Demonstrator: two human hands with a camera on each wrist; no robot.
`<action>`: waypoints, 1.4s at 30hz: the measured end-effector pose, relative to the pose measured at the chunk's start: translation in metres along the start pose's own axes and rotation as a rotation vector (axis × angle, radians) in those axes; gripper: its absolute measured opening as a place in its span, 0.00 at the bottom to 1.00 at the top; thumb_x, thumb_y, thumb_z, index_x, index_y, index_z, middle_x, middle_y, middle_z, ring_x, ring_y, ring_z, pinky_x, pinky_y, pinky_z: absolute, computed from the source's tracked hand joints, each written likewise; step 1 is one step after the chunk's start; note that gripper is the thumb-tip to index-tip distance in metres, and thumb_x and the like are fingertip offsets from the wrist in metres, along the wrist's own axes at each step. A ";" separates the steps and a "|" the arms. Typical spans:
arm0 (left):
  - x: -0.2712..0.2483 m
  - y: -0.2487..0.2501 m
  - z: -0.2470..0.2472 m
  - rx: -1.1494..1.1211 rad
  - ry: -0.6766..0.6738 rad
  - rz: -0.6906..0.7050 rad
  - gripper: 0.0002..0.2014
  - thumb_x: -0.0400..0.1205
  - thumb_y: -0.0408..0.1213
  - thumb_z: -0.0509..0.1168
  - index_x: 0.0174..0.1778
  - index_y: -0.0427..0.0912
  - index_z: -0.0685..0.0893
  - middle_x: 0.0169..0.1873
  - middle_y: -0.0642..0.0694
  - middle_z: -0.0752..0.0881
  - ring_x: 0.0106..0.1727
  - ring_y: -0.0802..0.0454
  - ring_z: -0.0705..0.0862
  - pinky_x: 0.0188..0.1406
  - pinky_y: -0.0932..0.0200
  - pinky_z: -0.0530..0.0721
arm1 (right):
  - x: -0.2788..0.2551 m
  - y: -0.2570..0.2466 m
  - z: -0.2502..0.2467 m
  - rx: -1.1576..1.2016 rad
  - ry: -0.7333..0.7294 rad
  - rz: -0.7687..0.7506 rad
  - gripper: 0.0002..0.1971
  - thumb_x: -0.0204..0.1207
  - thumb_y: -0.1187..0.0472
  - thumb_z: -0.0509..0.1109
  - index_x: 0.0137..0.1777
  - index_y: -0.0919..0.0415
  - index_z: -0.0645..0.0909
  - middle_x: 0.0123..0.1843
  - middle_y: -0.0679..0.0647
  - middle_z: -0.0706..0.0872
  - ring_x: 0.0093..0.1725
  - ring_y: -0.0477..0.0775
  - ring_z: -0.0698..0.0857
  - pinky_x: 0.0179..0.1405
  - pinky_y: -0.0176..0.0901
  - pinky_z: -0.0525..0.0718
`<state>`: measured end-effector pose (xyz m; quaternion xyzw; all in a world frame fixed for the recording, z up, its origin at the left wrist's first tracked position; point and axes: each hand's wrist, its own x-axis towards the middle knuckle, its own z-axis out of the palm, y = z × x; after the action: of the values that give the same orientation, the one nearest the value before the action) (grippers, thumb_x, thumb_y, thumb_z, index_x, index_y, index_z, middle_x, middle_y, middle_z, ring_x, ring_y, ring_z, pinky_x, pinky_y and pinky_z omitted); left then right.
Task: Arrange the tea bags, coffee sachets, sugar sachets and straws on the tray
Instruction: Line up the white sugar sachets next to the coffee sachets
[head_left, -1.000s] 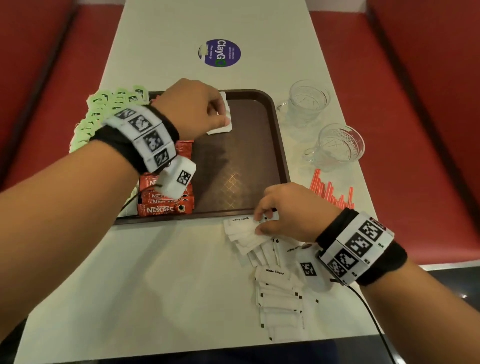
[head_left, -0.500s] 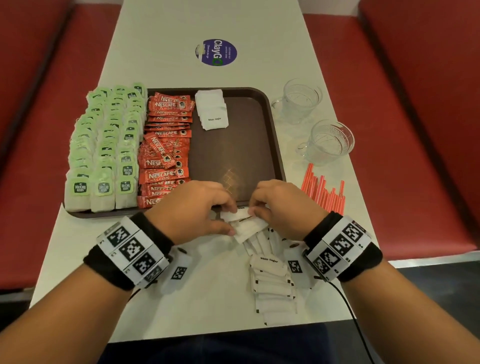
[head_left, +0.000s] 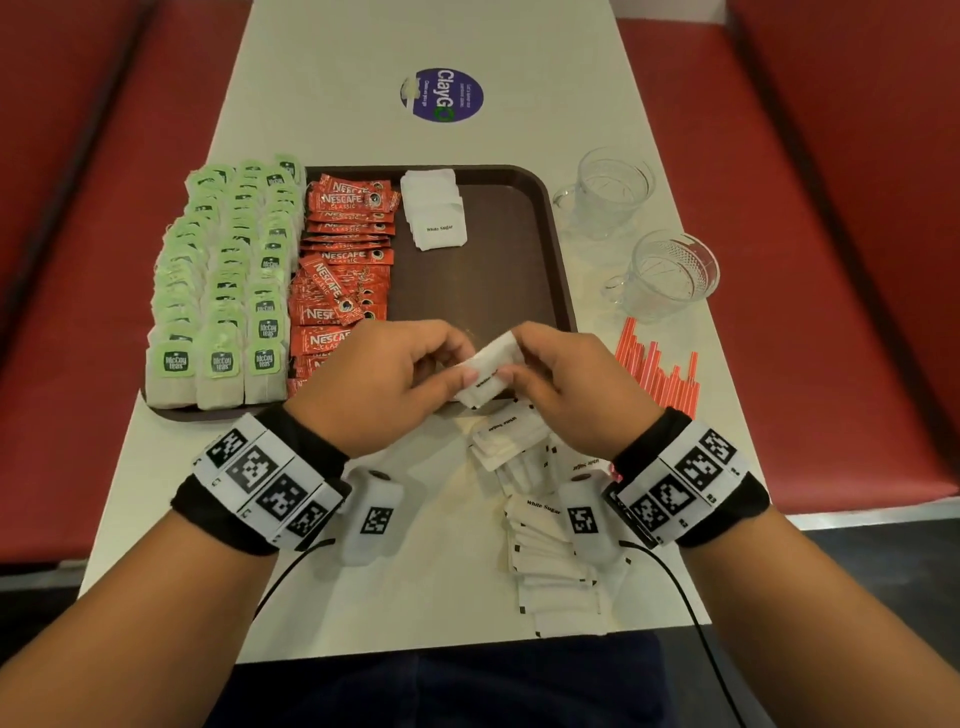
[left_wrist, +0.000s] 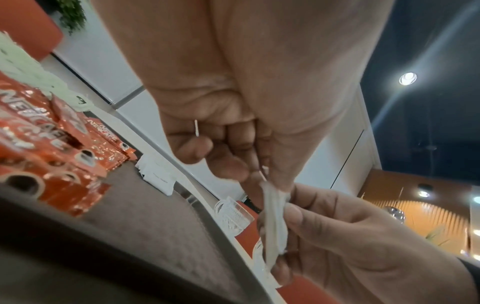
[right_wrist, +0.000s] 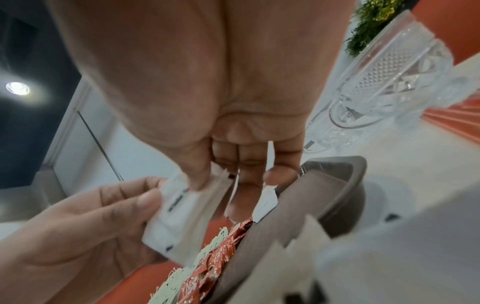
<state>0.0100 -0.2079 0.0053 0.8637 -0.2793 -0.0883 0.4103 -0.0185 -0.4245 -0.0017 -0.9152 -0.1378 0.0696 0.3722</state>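
Over the near edge of the brown tray (head_left: 550, 249), the left hand (head_left: 384, 387) and right hand (head_left: 571, 384) together pinch a small bunch of white sugar sachets (head_left: 488, 376), fingers curled round it from either side. On the tray lie rows of green tea bags (head_left: 223, 280), red coffee sachets (head_left: 343, 260) and a short sugar stack (head_left: 434, 215). More sugar sachets (head_left: 550, 561) lie loose on the table (head_left: 363, 78) near the right wrist; orange straws (head_left: 657, 371) rest beside two glass mugs (head_left: 665, 275).

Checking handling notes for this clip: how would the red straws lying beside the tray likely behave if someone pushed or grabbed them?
The straws look thin and round, lying loose on the table, so a push would probably roll or scatter them. They seem very light, so a bundle may fan out unless gripped firmly. Their uneven ends suggest they slide easily against each other.
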 end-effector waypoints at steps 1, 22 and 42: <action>0.001 0.002 -0.002 -0.051 -0.008 -0.002 0.05 0.82 0.43 0.70 0.52 0.50 0.88 0.36 0.56 0.90 0.36 0.57 0.88 0.34 0.60 0.85 | 0.001 0.000 0.000 0.033 0.023 0.001 0.05 0.85 0.60 0.67 0.57 0.60 0.81 0.39 0.50 0.85 0.38 0.50 0.84 0.39 0.55 0.84; 0.042 -0.001 -0.005 0.072 0.277 -0.117 0.23 0.70 0.59 0.77 0.53 0.49 0.84 0.44 0.55 0.80 0.36 0.60 0.77 0.36 0.66 0.75 | 0.020 -0.023 -0.004 0.827 0.122 0.099 0.03 0.88 0.68 0.60 0.59 0.64 0.73 0.47 0.62 0.87 0.39 0.64 0.88 0.46 0.71 0.87; 0.190 -0.079 -0.047 0.665 -0.114 -0.439 0.18 0.73 0.53 0.78 0.51 0.44 0.91 0.50 0.45 0.90 0.52 0.43 0.86 0.47 0.55 0.80 | 0.031 0.010 -0.006 0.448 0.240 0.115 0.03 0.88 0.62 0.62 0.54 0.53 0.75 0.47 0.65 0.87 0.38 0.64 0.88 0.44 0.66 0.89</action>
<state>0.2179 -0.2425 -0.0096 0.9822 -0.1239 -0.1263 0.0637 0.0144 -0.4261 -0.0050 -0.8181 -0.0215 0.0105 0.5746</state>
